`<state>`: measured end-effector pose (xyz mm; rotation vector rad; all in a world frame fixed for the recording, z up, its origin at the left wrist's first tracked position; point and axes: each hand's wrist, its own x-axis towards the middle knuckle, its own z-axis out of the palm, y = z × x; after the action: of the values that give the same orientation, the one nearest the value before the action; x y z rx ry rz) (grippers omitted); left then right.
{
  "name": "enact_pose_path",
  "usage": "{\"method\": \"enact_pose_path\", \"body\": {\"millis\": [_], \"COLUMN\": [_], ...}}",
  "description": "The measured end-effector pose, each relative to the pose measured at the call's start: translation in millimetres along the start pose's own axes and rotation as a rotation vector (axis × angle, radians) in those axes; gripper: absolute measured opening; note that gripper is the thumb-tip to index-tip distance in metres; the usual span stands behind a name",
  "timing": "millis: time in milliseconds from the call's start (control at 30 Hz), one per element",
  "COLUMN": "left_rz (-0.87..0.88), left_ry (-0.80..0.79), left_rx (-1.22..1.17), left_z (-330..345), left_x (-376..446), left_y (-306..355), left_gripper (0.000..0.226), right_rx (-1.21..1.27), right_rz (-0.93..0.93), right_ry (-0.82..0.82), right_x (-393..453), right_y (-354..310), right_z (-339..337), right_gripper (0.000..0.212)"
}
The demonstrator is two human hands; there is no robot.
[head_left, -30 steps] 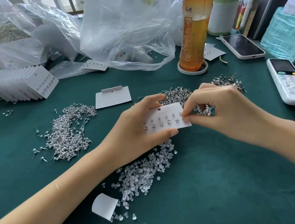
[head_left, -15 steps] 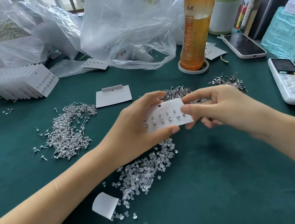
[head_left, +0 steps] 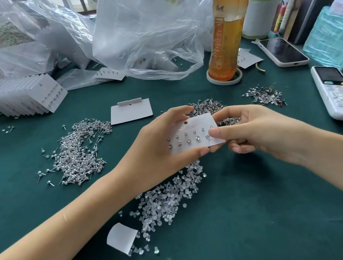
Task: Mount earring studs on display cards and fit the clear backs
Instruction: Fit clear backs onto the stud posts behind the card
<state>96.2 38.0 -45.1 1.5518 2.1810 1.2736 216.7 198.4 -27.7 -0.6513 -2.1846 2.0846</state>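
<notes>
I see the left hand (head_left: 157, 148) pinching the display card (head_left: 191, 134) by its left edge, raised above the green table (head_left: 249, 219); the right hand (head_left: 255, 131) presses thumb and forefinger on the card's right end, though whether a stud sits between them I cannot tell; two rows of studs (head_left: 188, 141) show on the card; the clear backs (head_left: 166, 201) lie heaped just below, and loose studs (head_left: 79, 152) are piled to the left.
</notes>
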Motion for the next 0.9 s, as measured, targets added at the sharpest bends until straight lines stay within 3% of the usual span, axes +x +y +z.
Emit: {"method": "enact_pose_path", "body": {"millis": [600, 767, 900], "left_rz": [0.083, 0.170, 0.168], "left_ry": [0.027, 0.023, 0.033], "left_rx": [0.133, 0.218, 0.190], "left_z": [1.5, -1.3, -5.6], "left_x": [-1.1, -1.2, 1.3], "left_y": [-0.9, -1.0, -1.5], "left_gripper": [0.070, 0.069, 0.072], "right_rx": [0.025, 0.052, 0.094], "right_rz": [-0.018, -0.034, -0.073], "right_ry": [0.001, 0.033, 0.067], "right_x": [1.3, 0.0, -0.8], "right_y": [4.4, 7.9, 9.4], "right_z": [1.6, 3.0, 4.9], "right_gripper": [0.045, 0.026, 0.027]}}
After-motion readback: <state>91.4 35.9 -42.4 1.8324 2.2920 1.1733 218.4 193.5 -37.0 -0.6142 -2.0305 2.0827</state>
